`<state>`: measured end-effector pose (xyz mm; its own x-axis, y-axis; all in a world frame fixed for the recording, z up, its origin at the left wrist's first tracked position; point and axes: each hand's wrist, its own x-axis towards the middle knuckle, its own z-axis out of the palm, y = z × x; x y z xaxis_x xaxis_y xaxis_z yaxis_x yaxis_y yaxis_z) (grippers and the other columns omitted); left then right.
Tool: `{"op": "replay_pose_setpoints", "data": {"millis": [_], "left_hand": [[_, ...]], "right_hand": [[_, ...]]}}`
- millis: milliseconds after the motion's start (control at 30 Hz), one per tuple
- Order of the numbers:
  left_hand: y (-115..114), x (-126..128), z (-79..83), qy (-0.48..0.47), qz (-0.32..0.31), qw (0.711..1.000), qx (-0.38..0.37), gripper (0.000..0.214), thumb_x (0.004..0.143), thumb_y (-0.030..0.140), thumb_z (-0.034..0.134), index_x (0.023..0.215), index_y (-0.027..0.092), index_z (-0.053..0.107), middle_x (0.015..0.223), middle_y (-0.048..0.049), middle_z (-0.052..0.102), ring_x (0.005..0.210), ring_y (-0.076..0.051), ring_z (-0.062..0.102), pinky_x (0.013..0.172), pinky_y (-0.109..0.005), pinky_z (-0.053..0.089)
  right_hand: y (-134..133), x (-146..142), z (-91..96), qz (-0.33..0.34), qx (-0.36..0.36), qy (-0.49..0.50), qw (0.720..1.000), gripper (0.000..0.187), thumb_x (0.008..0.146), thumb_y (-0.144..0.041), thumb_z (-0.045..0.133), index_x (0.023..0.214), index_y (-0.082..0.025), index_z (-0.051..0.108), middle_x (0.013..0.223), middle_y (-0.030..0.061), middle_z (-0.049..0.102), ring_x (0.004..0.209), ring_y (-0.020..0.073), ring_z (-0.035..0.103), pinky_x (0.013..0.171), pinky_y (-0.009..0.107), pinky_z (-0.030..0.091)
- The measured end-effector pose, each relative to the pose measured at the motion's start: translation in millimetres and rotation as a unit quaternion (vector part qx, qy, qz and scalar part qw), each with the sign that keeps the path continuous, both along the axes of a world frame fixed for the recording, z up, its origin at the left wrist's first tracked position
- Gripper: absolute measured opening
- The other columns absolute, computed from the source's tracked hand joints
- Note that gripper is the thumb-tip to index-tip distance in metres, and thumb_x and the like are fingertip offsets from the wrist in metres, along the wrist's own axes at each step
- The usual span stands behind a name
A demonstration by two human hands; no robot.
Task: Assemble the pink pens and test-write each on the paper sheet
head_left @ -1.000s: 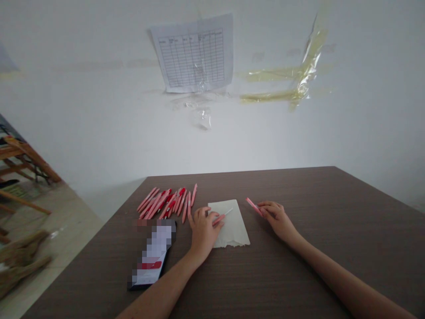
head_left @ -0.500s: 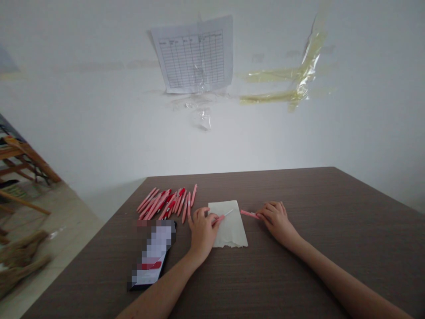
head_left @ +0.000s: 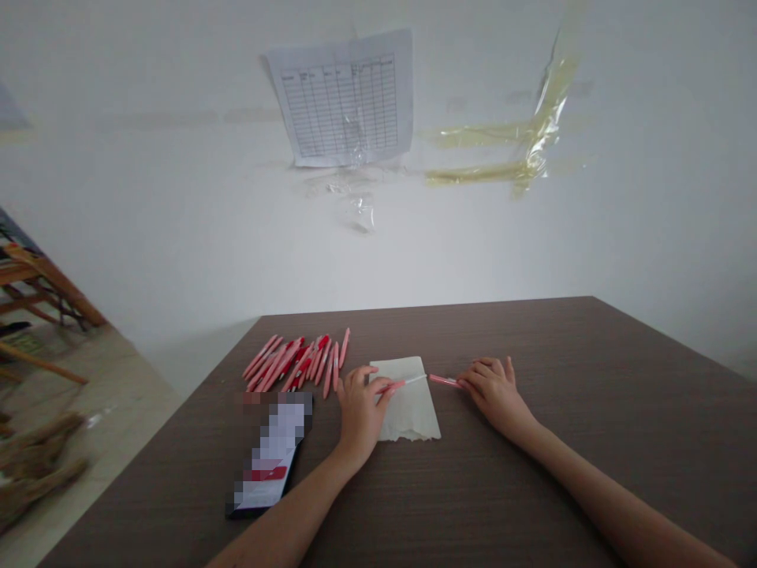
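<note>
Between the fingers of my left hand (head_left: 362, 410) is a pink pen part (head_left: 395, 386) with a thin pale refill (head_left: 415, 379) sticking out to the right. Over on the right, my right hand (head_left: 492, 388) pinches another pink pen part (head_left: 443, 381), whose free end faces the refill's tip. The tip and that end are very close; whether they touch I cannot tell. Beneath the left hand and the refill lies a cream sheet of paper (head_left: 409, 414) with a torn near edge. Several pink and red pens (head_left: 296, 361) lie in a pile left of my left hand.
A phone (head_left: 272, 457), blurred by pixels, lies beside my left forearm. The brown table (head_left: 473, 489) reaches back to a white wall, where a printed chart (head_left: 348, 99) and yellowed tape (head_left: 479, 173) are stuck. Wooden furniture (head_left: 53, 276) stands on the floor at far left.
The pen part in my left hand has turned flatter, and its refill tip has moved right, close to the other part's end. My right hand has barely moved, one finger lifted slightly.
</note>
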<state>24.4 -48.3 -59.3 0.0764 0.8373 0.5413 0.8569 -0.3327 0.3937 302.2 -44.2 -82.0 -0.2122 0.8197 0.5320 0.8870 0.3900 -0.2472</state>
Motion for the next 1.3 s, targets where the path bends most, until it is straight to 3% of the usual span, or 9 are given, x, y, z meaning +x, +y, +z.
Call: {"op": "replay_pose_setpoints", "data": {"millis": [500,933,1300], "left_hand": [[-2,1,3.8,0.006,-0.003,1.0,-0.011,0.01,0.08,0.029,0.074,0.088,0.034,0.077,0.115,-0.0042,0.062,0.114,-0.028,0.053,0.106,-0.056,0.031],[-1,3,3.3,0.028,-0.066,0.997,0.015,0.009,0.081,0.031,0.073,0.088,0.034,0.077,0.117,-0.0043,0.059,0.117,-0.027,0.051,0.109,-0.06,0.028],[0,3,0.2,0.037,-0.074,0.997,0.0,0.009,0.082,0.03,0.071,0.087,0.033,0.077,0.121,-0.0049,0.058,0.12,-0.028,0.05,0.109,-0.064,0.024]], "right_hand": [[-1,-2,1.9,0.006,0.001,-0.015,1.0,0.019,0.095,-0.029,0.051,0.092,-0.03,0.07,0.099,0.0036,0.069,0.112,0.031,0.05,0.105,0.077,0.015],[-9,-12,12.5,0.041,0.007,-0.047,0.998,0.016,0.094,-0.027,0.055,0.095,-0.03,0.07,0.098,0.0022,0.07,0.117,0.0292,0.051,0.11,0.072,0.014],[-15,-16,23.2,0.054,0.037,-0.075,0.995,0.018,0.092,-0.019,0.057,0.092,-0.029,0.072,0.097,0.0009,0.07,0.119,0.0299,0.05,0.112,0.071,0.009]]}}
